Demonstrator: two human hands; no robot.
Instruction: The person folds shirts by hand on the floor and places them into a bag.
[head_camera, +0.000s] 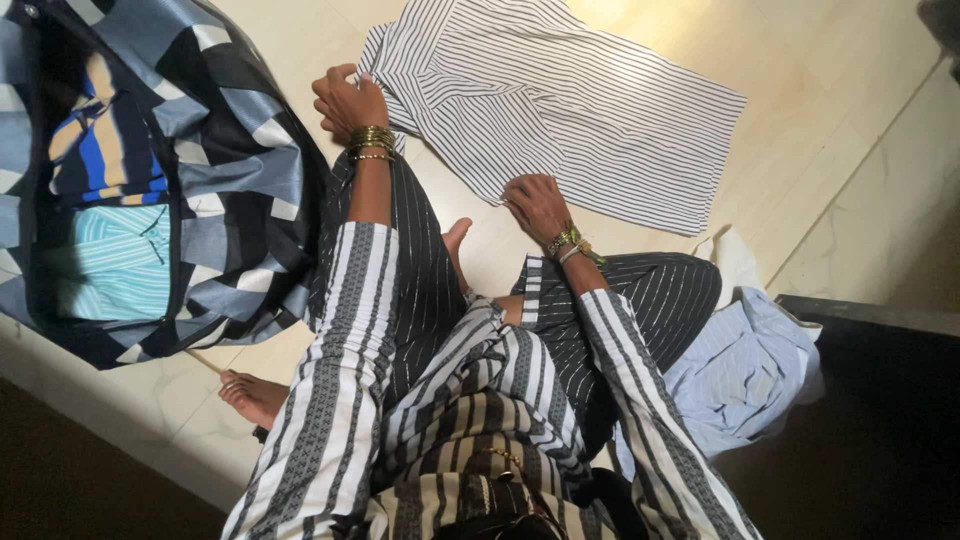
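Note:
A white shirt with thin dark stripes lies spread flat on the pale tiled floor in front of me. My left hand, bangles at its wrist, grips the shirt's near left corner by the collar. My right hand presses flat on the shirt's lower edge, fingers spread. I sit on the floor in a striped top and dark pinstriped trousers, one bare foot out to the left.
An open patchwork bag in blue, grey and black lies at the left, holding folded clothes, one turquoise striped. A crumpled pale blue shirt is heaped at my right. A dark ledge runs at the far right.

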